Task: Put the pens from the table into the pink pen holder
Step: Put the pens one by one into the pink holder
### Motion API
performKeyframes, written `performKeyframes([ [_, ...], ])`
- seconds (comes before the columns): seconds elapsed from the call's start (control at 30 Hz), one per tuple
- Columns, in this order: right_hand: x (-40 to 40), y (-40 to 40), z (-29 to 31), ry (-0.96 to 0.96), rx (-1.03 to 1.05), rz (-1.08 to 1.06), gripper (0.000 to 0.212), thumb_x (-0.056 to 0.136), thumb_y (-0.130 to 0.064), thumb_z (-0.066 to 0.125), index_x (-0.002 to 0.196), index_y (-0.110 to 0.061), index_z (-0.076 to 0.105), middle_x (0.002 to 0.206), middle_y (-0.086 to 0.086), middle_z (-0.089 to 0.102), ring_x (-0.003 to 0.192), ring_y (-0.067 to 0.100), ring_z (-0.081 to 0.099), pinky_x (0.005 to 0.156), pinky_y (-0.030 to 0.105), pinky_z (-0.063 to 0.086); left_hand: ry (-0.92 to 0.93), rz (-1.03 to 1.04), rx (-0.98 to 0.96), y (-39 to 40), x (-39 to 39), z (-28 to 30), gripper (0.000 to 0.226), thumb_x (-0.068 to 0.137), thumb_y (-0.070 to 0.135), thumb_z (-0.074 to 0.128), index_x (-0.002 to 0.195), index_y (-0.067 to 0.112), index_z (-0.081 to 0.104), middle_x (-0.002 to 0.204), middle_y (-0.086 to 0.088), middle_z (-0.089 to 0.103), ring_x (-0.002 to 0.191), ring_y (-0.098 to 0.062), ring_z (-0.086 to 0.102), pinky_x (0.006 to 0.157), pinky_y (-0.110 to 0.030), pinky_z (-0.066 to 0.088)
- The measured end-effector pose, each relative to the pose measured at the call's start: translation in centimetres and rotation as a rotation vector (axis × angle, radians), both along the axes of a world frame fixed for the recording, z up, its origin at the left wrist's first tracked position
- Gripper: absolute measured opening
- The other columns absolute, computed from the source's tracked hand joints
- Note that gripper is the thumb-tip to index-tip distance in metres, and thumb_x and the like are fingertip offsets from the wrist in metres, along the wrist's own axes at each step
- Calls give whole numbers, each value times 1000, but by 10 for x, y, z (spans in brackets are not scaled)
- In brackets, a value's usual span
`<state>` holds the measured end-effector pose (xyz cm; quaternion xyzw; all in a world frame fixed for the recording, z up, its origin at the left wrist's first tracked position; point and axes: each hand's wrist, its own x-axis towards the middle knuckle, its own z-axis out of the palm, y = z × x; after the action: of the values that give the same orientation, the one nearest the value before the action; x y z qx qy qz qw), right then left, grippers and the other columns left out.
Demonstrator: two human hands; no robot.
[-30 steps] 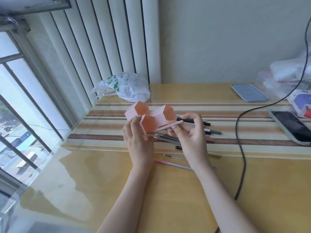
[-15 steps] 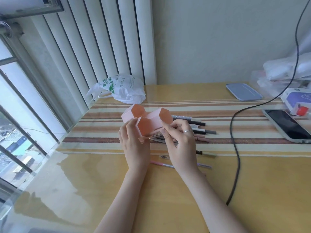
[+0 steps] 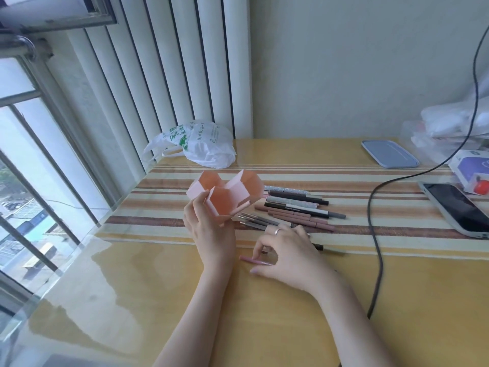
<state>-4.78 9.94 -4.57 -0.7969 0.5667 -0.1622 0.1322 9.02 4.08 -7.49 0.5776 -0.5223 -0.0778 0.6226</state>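
On the table (image 3: 158, 300), left hand (image 3: 211, 231) grips pink pen holder (image 3: 227, 197); right hand (image 3: 288, 255) pinches pink pen (image 3: 251, 259)

Glossy wooden table (image 3: 264, 313) (mirror-like sheen), matt pink holder (image 3: 232, 197), crinkled plastic bag (image 3: 201, 144).

Setting: a room in a home, likely a desk corner by a window. Yellow wooden tabletop (image 3: 264, 327) under a glossy clear cover, with a striped cloth runner (image 3: 370, 181) across it. White vertical blinds (image 3: 158, 75) hang at the left beside a barred window (image 3: 31, 181) looking out on buildings. Plain painted wall (image 3: 357, 62) behind. Personal clutter: a crumpled plastic shopping bag (image 3: 201, 144), a phone (image 3: 457, 210), a black cable (image 3: 375, 234), a blue-grey lid (image 3: 389, 153), a small box (image 3: 471, 168).
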Motion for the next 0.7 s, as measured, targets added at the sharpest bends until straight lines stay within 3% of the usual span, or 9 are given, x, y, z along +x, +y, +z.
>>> performKeyframes([
  [0.2,3,-2,-6,18,53,-31,23,81,-53,62,90,-31,61,98,-14,47,107,11,43,99,32,31,-21,-11,-4,0,0,-1,73,57,-15,53,119,22,44,115,-5,44,110,-21,35,94,-45,35],
  [0.3,2,-1,-4,-40,-12,4,21,84,-48,61,87,-27,62,89,-17,51,93,4,45,86,27,38,-18,-8,7,0,0,-1,72,57,-15,54,120,20,45,116,-7,44,111,-23,35,94,-38,32],
  [0.4,-2,-1,3,-466,-61,-63,10,89,-32,62,85,-23,58,71,-19,55,62,2,47,59,22,39,-5,-4,20,-2,1,0,72,58,-16,56,121,18,47,113,-1,41,112,-26,37,92,-32,28],
  [0.47,-6,-4,6,-758,-224,-148,7,92,-20,59,98,-22,57,76,-15,66,65,3,60,60,24,46,5,-11,27,-1,2,1,71,60,-15,55,121,19,46,112,0,41,112,-28,38,92,-36,33],
  [0.57,-10,-7,4,-999,-445,-260,39,92,-8,59,128,-21,51,81,1,70,77,11,66,71,20,52,-31,-40,18,0,2,1,71,59,-13,56,118,23,44,113,-3,46,107,-27,42,89,-49,40],
  [0.7,-7,-3,8,-1173,-700,-405,38,93,-9,57,123,-30,51,79,7,65,59,21,61,59,36,54,-90,-81,19,-1,1,-1,73,58,-8,67,115,29,42,110,4,46,102,-23,44,85,-49,42],
])
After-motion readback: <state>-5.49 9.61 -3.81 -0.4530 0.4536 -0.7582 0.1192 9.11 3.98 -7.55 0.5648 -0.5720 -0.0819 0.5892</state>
